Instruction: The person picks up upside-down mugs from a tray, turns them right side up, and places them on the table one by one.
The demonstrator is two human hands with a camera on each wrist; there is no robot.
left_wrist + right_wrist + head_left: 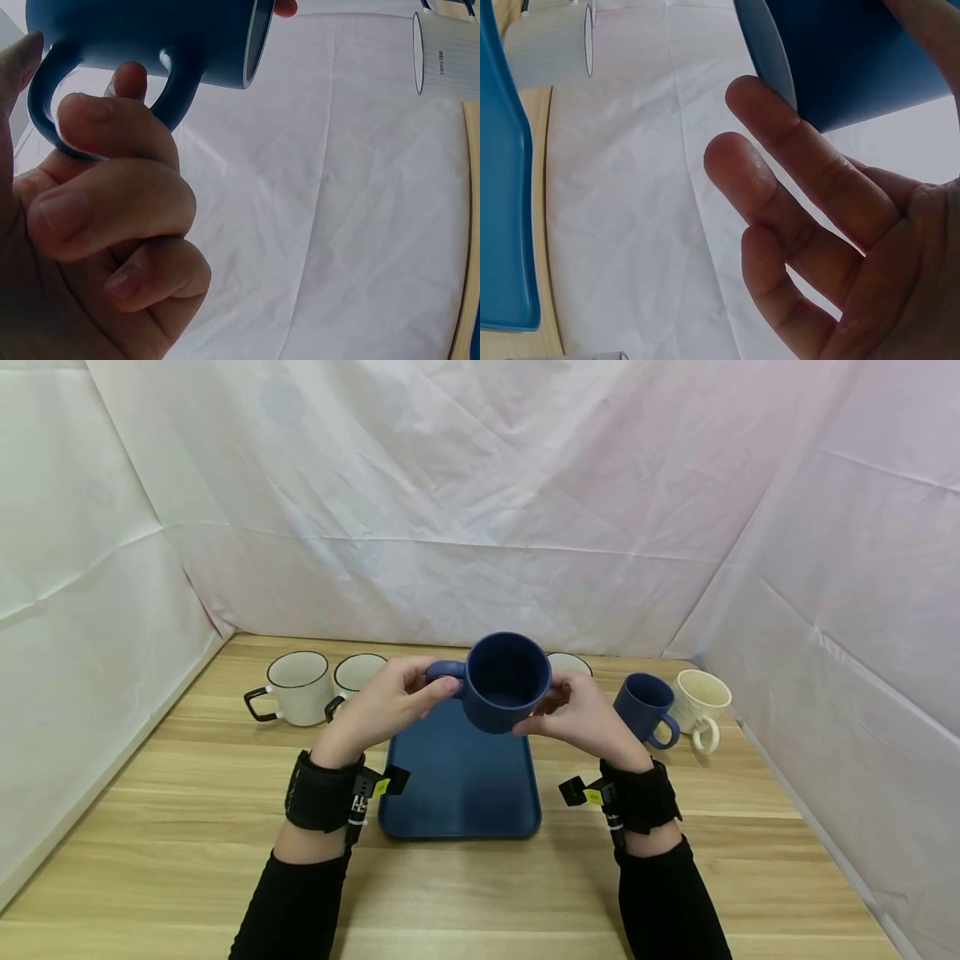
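White sheets wall in a wooden table (187, 827). Above the blue tray (457, 785), the left hand (382, 702) pinches the blue mug's (501, 683) handle at nine o'clock while the right hand (581, 718), fingers loosely spread, steadies its three o'clock side, keeping it level.

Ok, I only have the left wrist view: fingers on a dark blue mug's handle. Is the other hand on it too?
Observer: Yes, the right hand steadies the dark blue mug from the opposite side; the left hand pinches its handle.
Operator: What's below it?
Observer: A blue tray on the wooden table; the mug is held above its far end.
Operator: Other mugs around?
Observer: A smaller blue mug and a cream mug stand right of the tray.
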